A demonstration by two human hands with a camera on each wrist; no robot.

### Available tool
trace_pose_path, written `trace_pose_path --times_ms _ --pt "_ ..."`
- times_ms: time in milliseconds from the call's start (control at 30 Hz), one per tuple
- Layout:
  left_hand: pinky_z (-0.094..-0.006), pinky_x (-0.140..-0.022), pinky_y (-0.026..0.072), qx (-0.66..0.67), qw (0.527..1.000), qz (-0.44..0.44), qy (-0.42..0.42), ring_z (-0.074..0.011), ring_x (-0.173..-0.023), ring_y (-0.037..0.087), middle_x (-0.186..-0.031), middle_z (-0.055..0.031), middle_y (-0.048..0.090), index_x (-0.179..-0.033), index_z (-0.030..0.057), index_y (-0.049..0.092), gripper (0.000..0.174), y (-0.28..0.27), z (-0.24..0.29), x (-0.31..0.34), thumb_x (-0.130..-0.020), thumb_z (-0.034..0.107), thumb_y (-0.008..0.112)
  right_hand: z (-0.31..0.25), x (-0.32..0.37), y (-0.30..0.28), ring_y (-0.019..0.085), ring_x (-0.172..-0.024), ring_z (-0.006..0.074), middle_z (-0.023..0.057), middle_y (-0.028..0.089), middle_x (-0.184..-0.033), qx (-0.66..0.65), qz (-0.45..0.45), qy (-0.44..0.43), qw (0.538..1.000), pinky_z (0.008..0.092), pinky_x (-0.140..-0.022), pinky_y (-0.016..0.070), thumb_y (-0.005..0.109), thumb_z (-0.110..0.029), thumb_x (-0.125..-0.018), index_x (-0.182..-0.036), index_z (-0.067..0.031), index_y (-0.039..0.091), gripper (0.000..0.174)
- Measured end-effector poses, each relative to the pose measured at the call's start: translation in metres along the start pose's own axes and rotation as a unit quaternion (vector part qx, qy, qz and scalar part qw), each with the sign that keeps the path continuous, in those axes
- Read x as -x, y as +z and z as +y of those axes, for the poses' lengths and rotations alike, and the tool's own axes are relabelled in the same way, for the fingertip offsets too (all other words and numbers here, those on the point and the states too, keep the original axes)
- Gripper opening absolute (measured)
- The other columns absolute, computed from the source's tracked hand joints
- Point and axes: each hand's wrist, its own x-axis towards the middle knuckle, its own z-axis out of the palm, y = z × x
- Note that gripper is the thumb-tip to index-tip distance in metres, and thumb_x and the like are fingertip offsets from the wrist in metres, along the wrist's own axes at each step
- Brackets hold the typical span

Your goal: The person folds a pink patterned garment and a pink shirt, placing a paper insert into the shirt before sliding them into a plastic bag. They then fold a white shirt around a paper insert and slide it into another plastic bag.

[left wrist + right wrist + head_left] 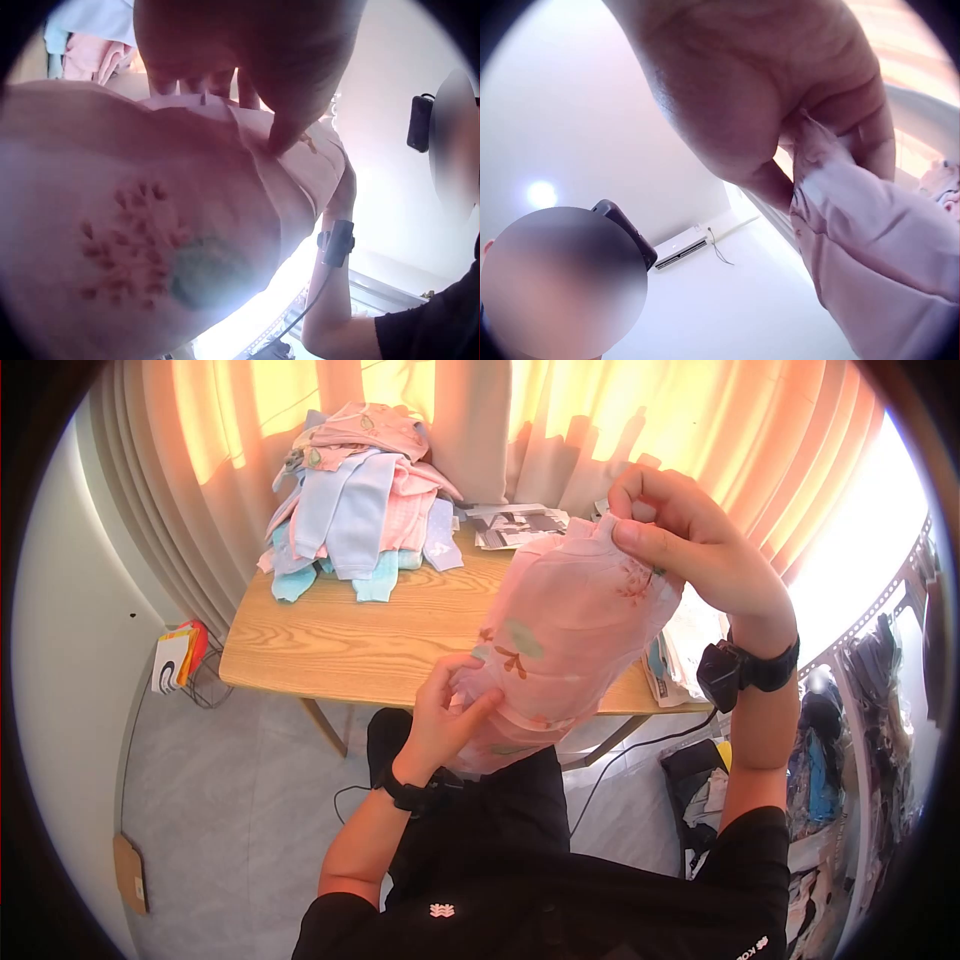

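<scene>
Aloft above the near side of the table (320, 645), a pink printed cloth (585, 630) is held between two hands; the right hand (700, 540) pinches its far right end between thumb and fingers; the left hand (442, 712) pinches its near left edge likewise; a clothes pile (350, 500) sits far left, papers (515, 527) to its right, curtains (470, 420) beyond.

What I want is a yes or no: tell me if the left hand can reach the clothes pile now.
Probably not: the left hand is gripping the pink floral fabric, and the clothes pile lies across the table, beside the curtain.
</scene>
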Motion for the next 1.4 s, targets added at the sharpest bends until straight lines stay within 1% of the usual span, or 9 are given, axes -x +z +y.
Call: trace_pose_path --times_ms 333,567,800,900,1000,1100,1233,1333,1400 --pt "-0.0270 -0.086 0.0464 0.016 0.992 -0.125 -0.021 -0.0122 -0.096 0.059 -0.101 -0.0034 0.065 -0.100 0.0029 0.065 0.017 -0.013 -0.028 0.000 -0.088 0.010 0.075 0.007 0.008 -0.003 0.041 -0.058 -0.0025 -0.0094 0.050 -0.068 0.010 0.072 -0.028 0.997 0.0160 -0.048 0.0312 0.060 -0.027 -0.101 -0.096 -0.0096 0.058 0.018" --pt "-0.0257 -0.087 0.0447 -0.033 0.970 -0.228 -0.081 -0.0101 -0.094 0.058 -0.102 -0.0026 0.064 -0.103 0.0009 0.065 0.017 0.010 -0.042 0.015 -0.092 0.013 0.070 0.008 0.016 -0.009 0.046 -0.072 -0.0007 -0.0074 0.052 -0.081 0.048 0.102 0.013 0.994 0.0172 -0.057 0.0364 0.054 -0.029 -0.103 -0.099 -0.0116 0.052 0.018" --pt "-0.0257 -0.088 0.0455 0.095 0.964 -0.171 -0.183 -0.0081 -0.098 0.057 -0.105 -0.0015 0.066 -0.111 0.0006 0.061 0.016 -0.017 -0.038 0.022 -0.101 0.012 0.058 0.035 0.033 -0.028 0.047 -0.078 0.0018 -0.0065 0.054 -0.087 -0.008 0.039 0.108 0.993 0.0202 -0.064 0.0378 0.054 -0.030 -0.102 -0.102 -0.0123 0.051 0.018" --pt "-0.0169 -0.064 0.0370 0.083 0.974 -0.132 -0.164 -0.0004 -0.073 0.047 -0.088 0.0054 0.061 -0.108 0.0029 0.061 0.011 -0.017 -0.029 0.021 -0.100 0.010 0.059 0.055 0.033 -0.030 0.053 -0.088 0.0045 0.0022 0.063 -0.105 -0.014 0.002 0.125 0.992 0.0216 -0.073 0.0431 0.056 -0.021 -0.101 -0.106 -0.0116 0.049 0.013" --pt "-0.0174 -0.059 0.0364 0.018 0.976 -0.107 -0.190 0.0000 -0.069 0.047 -0.085 0.0050 0.060 -0.107 0.0028 0.062 0.009 -0.023 -0.033 0.025 -0.099 0.007 0.060 0.063 0.030 -0.029 0.055 -0.094 0.0055 0.0048 0.067 -0.113 0.027 -0.041 0.179 0.983 0.0236 -0.077 0.0461 0.058 -0.013 -0.097 -0.117 -0.0109 0.049 0.021" --pt "-0.0218 -0.078 0.0481 -0.018 0.968 -0.141 -0.209 -0.0058 -0.088 0.060 -0.096 -0.0016 0.067 -0.111 -0.0001 0.060 0.012 -0.037 -0.036 0.028 -0.100 0.004 0.058 0.081 0.030 -0.028 0.054 -0.090 0.0059 0.0002 0.065 -0.103 0.038 -0.067 0.217 0.973 0.0246 -0.077 0.0455 0.060 -0.009 -0.094 -0.125 -0.0109 0.050 0.033" --pt "-0.0210 -0.072 0.0446 -0.006 0.970 -0.108 -0.218 -0.0043 -0.082 0.055 -0.091 0.0001 0.062 -0.108 0.0012 0.057 0.008 -0.045 -0.058 0.045 -0.100 0.004 0.056 0.079 0.033 -0.017 0.051 -0.083 0.0086 -0.0026 0.056 -0.091 0.074 -0.057 0.239 0.967 0.0261 -0.077 0.0443 0.065 -0.006 -0.088 -0.125 -0.0112 0.054 0.038" --pt "-0.0214 -0.070 0.0436 -0.010 0.973 -0.113 -0.201 -0.0040 -0.081 0.052 -0.091 0.0003 0.060 -0.110 0.0014 0.057 0.010 -0.045 -0.084 0.076 -0.101 0.005 0.055 0.105 0.037 -0.005 0.050 -0.082 0.0111 -0.0011 0.050 -0.090 0.148 -0.073 0.185 0.969 0.0285 -0.076 0.0442 0.067 -0.005 -0.084 -0.125 -0.0109 0.056 0.043" --pt "-0.0214 -0.072 0.0448 -0.052 0.972 -0.107 -0.204 -0.0044 -0.084 0.054 -0.093 -0.0007 0.062 -0.113 0.0012 0.057 0.013 -0.047 -0.086 0.089 -0.100 0.004 0.056 0.111 0.038 -0.002 0.055 -0.091 0.0165 0.0044 0.054 -0.109 0.158 -0.097 0.202 0.962 0.0322 -0.081 0.0478 0.066 -0.007 -0.083 -0.130 -0.0113 0.055 0.048"
